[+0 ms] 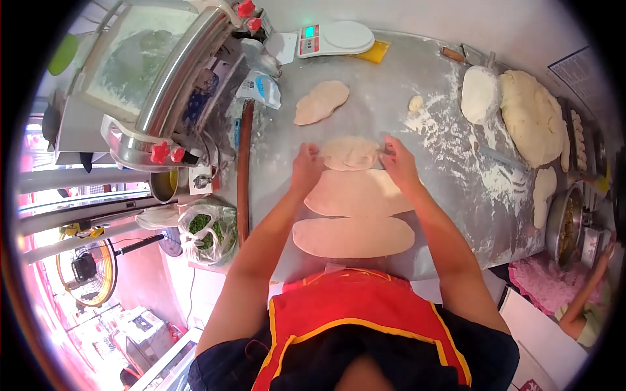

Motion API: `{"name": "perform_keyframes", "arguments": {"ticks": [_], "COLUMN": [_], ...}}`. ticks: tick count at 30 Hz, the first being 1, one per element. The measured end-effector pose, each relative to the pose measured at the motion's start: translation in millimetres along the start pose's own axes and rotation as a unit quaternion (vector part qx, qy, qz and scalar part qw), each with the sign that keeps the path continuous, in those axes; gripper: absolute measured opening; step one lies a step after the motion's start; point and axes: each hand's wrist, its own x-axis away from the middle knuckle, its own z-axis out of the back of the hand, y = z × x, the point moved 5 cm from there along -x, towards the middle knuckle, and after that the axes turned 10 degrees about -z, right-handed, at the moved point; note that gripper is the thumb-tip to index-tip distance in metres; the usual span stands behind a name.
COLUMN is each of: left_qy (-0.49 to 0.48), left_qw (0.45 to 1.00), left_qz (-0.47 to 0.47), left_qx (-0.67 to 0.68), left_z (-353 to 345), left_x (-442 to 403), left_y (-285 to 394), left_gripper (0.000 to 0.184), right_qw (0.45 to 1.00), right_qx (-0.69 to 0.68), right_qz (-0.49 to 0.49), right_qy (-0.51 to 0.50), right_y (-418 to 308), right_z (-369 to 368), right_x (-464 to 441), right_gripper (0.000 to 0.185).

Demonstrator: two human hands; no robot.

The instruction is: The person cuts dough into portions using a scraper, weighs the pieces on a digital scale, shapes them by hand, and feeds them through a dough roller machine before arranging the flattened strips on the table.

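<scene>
A short piece of dough [352, 154] lies across the metal table between my hands, slightly blurred. My left hand [307, 167] has its fingers closed at the left end of this dough. At the opposite end, my right hand [398, 162] pinches the edge between thumb and fingers. Closer to my body are two flattened dough sheets: a middle sheet [357, 194], touching or just under the held piece, and a longer oval sheet [353, 237] near the table's front edge. Farther back rests another flat dough piece [322, 102], apart from both hands.
A long wooden rolling pin [245, 173] lies left, beside a dough-rolling machine [173, 72]. At the back stands a digital scale [336, 39]. On the right are a flour heap [480, 96], a large dough mass [533, 117] and a metal bowl [566, 225]. Another person's arm [590, 287] shows at far right.
</scene>
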Motion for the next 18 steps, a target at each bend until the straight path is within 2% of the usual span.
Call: {"name": "perform_keyframes", "arguments": {"ticks": [3, 5, 6, 7, 9, 10, 11, 13, 15, 18], "left_qy": [-0.012, -0.134, -0.090, -0.047, 0.036, 0.082, 0.033, -0.067, -0.044, -0.001], "left_qw": [0.984, 0.978, 0.990, 0.976, 0.979, 0.975, 0.984, 0.990, 0.979, 0.951], "left_qz": [0.165, 0.161, 0.050, -0.056, -0.124, -0.160, -0.119, -0.033, -0.103, -0.197], "left_qx": [0.059, 0.021, -0.093, -0.206, -0.157, -0.132, -0.129, -0.120, -0.171, -0.239], "left_z": [-29.7, -40.4, -33.9, -28.6, -34.1, -31.7, -27.8, -9.3, 20.8, 100.0], "left_x": [-11.9, -17.8, -19.7, -11.8, 10.1, 10.7, 7.5, 11.3, -3.2, -28.7], "left_y": [-35.2, -34.7, -18.6, 7.8, 14.8, 19.6, 26.0, 51.0, 69.4, 112.2], "left_gripper": [0.041, 0.052, 0.047, 0.042, 0.035, 0.032, 0.031, 0.028, 0.030, 0.028], "right_qw": [0.987, 0.988, 0.970, 0.986, 0.993, 0.996, 0.998, 0.998, 0.993, 0.990], "right_qx": [0.155, 0.030, -0.030, 0.012, 0.098, 0.070, 0.040, -0.031, -0.076, -0.110], "right_qz": [0.016, -0.127, -0.200, -0.128, 0.021, 0.036, 0.050, -0.034, -0.057, -0.014], "right_qy": [0.024, -0.077, -0.131, -0.110, -0.061, -0.033, -0.009, -0.041, -0.066, -0.090], "right_y": [25.5, 32.6, 38.2, 37.1, 35.0, 37.6, 38.6, 27.7, -13.8, -104.9], "right_z": [-29.0, -38.7, -45.8, -45.2, -40.1, -39.0, -40.6, -43.0, -48.4, -66.5], "right_x": [-27.3, -39.9, -38.0, -37.9, -36.4, -31.5, -24.3, -8.3, -10.5, 4.0], "right_gripper": [0.028, 0.035, 0.038, 0.035, 0.031, 0.028, 0.027, 0.025, 0.023, 0.022]}}
